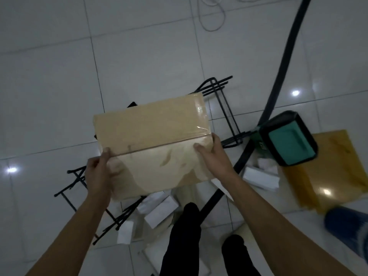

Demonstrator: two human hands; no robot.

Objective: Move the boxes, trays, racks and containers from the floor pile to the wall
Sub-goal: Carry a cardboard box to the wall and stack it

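A taped brown cardboard box (pixel 151 136) is held up above the floor pile. My left hand (pixel 99 172) grips its left near edge, thumb on top. My right hand (pixel 213 154) grips its right near edge, thumb on the top face. Below it lie black wire racks (pixel 225 108), a second black rack (pixel 79 188) at the left, and several small white boxes (pixel 159 208) on the tiles.
A black and teal container (pixel 288 140) lies tipped at the right on a flat yellow-brown sheet (pixel 326 172). A black hose (pixel 282 62) curves across the floor. A blue cylinder (pixel 346 226) sits at the lower right. My legs (pixel 185 236) stand beside the pile. A white cable (pixel 211 16) loops far off.
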